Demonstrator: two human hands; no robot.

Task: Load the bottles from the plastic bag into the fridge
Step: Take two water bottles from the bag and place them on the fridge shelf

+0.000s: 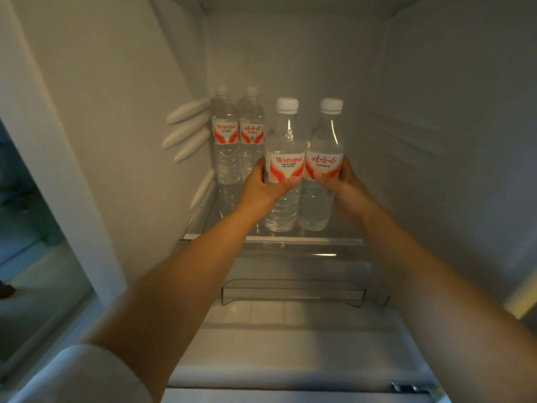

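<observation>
On fridge shelf (290,238), left hand (266,189), right hand (338,181) gripping two bottles (286,170) (upright)

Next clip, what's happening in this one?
A person is loading water bottles into a fridge. The left hand grips one bottle by its label, and the right hand grips a second bottle beside it. Both are upright at the front of the glass shelf; whether they rest on it yet is unclear. Two more bottles already stand at the back left of that shelf. The plastic bag is out of view.
</observation>
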